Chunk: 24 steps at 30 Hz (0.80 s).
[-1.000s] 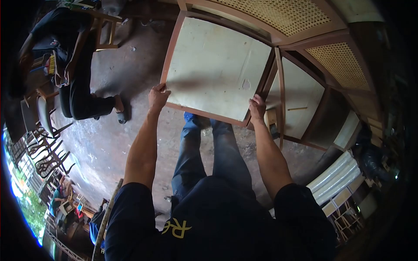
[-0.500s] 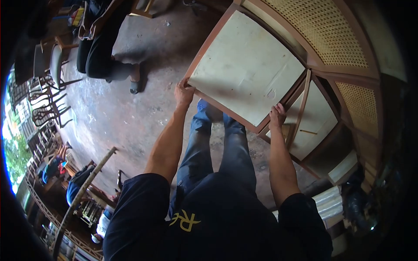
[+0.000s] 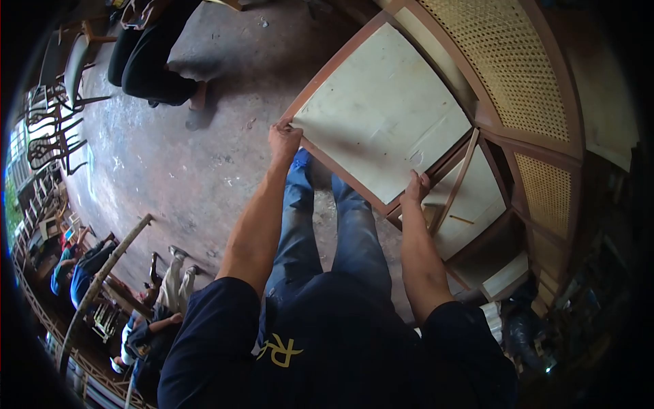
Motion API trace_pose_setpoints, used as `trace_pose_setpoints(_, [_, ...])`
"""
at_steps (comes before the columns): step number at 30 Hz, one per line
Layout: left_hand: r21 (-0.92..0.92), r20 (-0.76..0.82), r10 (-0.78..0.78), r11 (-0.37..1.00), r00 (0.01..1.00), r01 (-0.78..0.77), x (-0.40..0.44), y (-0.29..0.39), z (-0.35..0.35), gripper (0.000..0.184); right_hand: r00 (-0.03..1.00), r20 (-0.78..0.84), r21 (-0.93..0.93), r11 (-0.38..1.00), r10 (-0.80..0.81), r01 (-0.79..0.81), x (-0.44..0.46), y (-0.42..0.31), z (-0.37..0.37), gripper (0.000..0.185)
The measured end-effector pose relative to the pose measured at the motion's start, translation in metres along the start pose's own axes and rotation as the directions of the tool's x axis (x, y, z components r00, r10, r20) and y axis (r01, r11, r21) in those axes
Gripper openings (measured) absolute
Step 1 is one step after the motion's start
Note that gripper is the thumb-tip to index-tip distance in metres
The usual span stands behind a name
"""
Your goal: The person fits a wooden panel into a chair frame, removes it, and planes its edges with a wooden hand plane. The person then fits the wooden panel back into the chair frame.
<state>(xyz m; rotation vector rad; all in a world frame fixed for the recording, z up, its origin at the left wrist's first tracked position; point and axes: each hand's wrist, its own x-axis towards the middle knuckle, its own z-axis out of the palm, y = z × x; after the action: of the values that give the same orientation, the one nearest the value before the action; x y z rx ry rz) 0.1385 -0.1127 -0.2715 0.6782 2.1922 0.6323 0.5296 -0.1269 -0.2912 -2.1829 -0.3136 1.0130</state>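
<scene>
Just beyond the knees of the blue jeans (image 3: 296,238), above the floor, a cabinet (image 3: 477,112) slants away from the person, its near corner pointing back toward the legs. Its nearest face is a pale, off-white panel (image 3: 385,116) set in a reddish-brown wooden frame; the panel is faintly smudged, with small dark specks and a scuffed mark near the right hand (image 3: 414,187). Farther right, a large woven cane panel (image 3: 511,61) and a smaller one (image 3: 545,187) fill other brown-framed openings. Beside the pale panel, a thin wooden strip (image 3: 455,184) crosses in front of a second pale surface (image 3: 477,204), which carries a short yellowish-brown stick or mark.

The left hand (image 3: 285,140) pinches the frame at its left corner, thumb over the top and fingers curled at the rim. The right hand is closed around the frame's right side near the lower corner, thumb uppermost; how far its fingers reach underneath cannot be told.

Along the frame's left edge the grey-brown floor (image 3: 163,170) opens wide, giving the most room. A co-worker's dark-trousered legs (image 3: 153,71) stand well apart on that side, beyond them chairs (image 3: 58,136). At lower left, a long pole (image 3: 102,276) slants near several people. To the right, the cabinet's body and dark, cluttered objects (image 3: 524,327) leave less space.
</scene>
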Motion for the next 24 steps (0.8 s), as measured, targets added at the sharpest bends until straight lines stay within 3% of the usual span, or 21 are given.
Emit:
trace_pose_setpoints(3, [0.008,0.005,-0.039,0.999,0.999,0.039,-0.007,0.017,-0.006,0.045,0.997,0.037,0.112,0.991,0.067,-0.071,0.006,0.003,-0.004,0.054])
trace_pose_setpoints(4, [-0.026,-0.006,-0.045,0.999,0.999,0.045,-0.01,0.021,-0.006,0.044,0.991,0.013,0.02,0.991,0.131,-0.131,0.007,0.001,-0.008,0.058])
trace_pose_setpoints(8, [-0.032,-0.07,0.051,0.998,0.996,-0.053,-0.008,-0.002,0.003,0.044,0.986,0.059,0.052,0.986,0.156,-0.159,0.008,0.009,-0.016,0.063])
trace_pose_setpoints(11, [0.046,0.003,0.009,0.999,1.0,-0.009,-0.006,0.0,-0.001,0.048,0.982,0.05,0.012,0.983,0.182,-0.183,0.0,-0.001,-0.018,0.063])
trace_pose_setpoints(14, [-0.014,-0.014,-0.005,1.0,1.0,0.005,-0.006,-0.002,0.002,0.047,0.969,0.046,0.033,0.969,0.244,-0.245,-0.016,-0.027,-0.014,0.061])
trace_pose_setpoints(20, [0.122,-0.145,0.082,0.99,0.986,-0.065,-0.015,-0.003,0.008,0.054,0.964,0.084,0.072,0.963,0.253,-0.259,-0.021,-0.036,-0.017,0.058])
trace_pose_setpoints(24, [-0.044,-0.024,0.041,0.998,0.999,-0.042,-0.005,-0.016,0.011,0.055,0.965,0.11,0.044,0.969,0.237,-0.243,-0.01,-0.027,-0.024,0.058])
